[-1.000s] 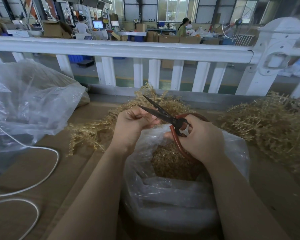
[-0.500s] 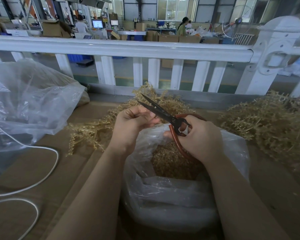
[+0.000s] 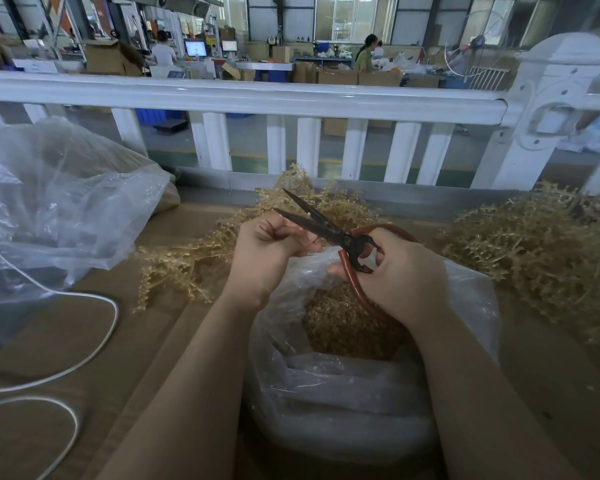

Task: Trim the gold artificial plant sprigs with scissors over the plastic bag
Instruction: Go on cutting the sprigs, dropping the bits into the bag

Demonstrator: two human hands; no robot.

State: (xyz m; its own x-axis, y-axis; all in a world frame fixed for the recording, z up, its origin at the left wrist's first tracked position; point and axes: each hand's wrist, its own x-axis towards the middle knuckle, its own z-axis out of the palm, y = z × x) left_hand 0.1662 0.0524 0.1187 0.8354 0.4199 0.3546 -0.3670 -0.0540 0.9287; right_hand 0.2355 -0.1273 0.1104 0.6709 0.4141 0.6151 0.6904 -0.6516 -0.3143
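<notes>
Nearest me, the plastic bag (image 3: 371, 393) sits open-mouthed right under my wrists, already holding a bed of gold trimmings (image 3: 343, 323). I judge it is parked there so that whatever I snip drops straight in rather than onto the cardboard-covered table (image 3: 94, 341).

Just above the bag's far rim, my right hand (image 3: 399, 275) grips the scissors (image 3: 329, 233), fingers curled through and around the red loop handles. The blades are parted a little, a narrow V. Their long axis runs from my right hand up and away to the left, tips pointing toward the railing.

My left hand (image 3: 267, 251) is closed into a loose fist right beside the blades, thumb and fingers pinched together near the lower blade. I take it I am holding a sprig stem there to feed into the cut, but the stem itself is hidden inside my fingers, so I cannot say which way it lies.

Beyond my hands, a spread of gold sprigs (image 3: 201, 258) lies on the table, its strands trailing down toward my left, within easy reach of the hand that picks. A bigger heap of sprigs (image 3: 541, 247) sits well off to my right. A second clear bag (image 3: 59, 209) slumps at far left, with a white cord (image 3: 94, 344) looping in front of it. Farthest, the white railing (image 3: 243, 98) closes off the bench.
</notes>
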